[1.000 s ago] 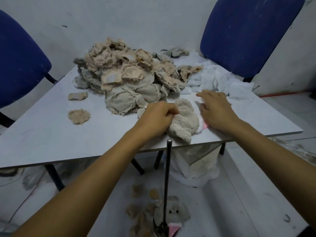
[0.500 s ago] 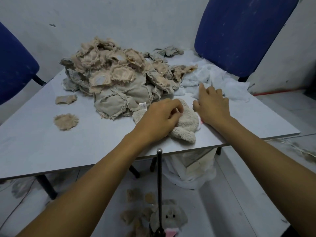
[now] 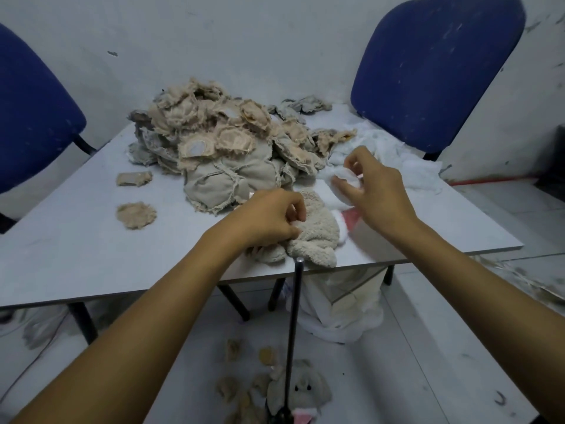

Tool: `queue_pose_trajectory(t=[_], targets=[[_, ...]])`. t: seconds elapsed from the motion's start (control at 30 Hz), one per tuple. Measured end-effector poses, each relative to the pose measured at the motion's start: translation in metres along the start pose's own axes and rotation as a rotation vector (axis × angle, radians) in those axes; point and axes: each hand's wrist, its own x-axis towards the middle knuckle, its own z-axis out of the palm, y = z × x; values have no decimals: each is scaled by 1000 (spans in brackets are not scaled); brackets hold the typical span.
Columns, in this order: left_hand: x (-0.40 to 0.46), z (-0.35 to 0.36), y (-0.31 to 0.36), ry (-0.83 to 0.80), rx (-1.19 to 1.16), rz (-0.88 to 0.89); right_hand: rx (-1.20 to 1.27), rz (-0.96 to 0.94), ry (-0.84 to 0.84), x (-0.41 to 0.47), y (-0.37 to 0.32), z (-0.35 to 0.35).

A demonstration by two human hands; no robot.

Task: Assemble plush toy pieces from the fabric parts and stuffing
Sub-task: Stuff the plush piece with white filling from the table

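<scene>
While a finished plush toy (image 3: 301, 390) lies on the floor beside a thin metal rod (image 3: 293, 332), the left hand (image 3: 269, 220) curls its fingers into the cream plush toy piece (image 3: 315, 237) at the near edge of the worktop (image 3: 76, 240). Just beyond it the right hand (image 3: 377, 191) pinches a tuft of white stuffing (image 3: 344, 179) pulled from the white stuffing pile (image 3: 406, 160), with the heap of beige fabric parts (image 3: 226, 148) farther back and two blue chairs (image 3: 434, 65) against the wall.
</scene>
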Motion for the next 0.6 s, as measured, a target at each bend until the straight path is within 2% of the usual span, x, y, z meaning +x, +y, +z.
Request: queue_pose_trajectory(t=[0.13,0.23,0.3,0.43,0.6], targets=[[-7,8,-3,194,103,-22,110,-87,78,-9,-39,5],[-13,14,-3,301,88,-35,294,53,29,-19,-50,19],[-17,16,-1,339,-8,-41,385,156,0,-25,-51,29],[-21,14,-2,268,-160,-69,566,266,-38,-35,-51,37],[-29,16,-6,225,-411,-67,774,276,-2,-34,-54,35]])
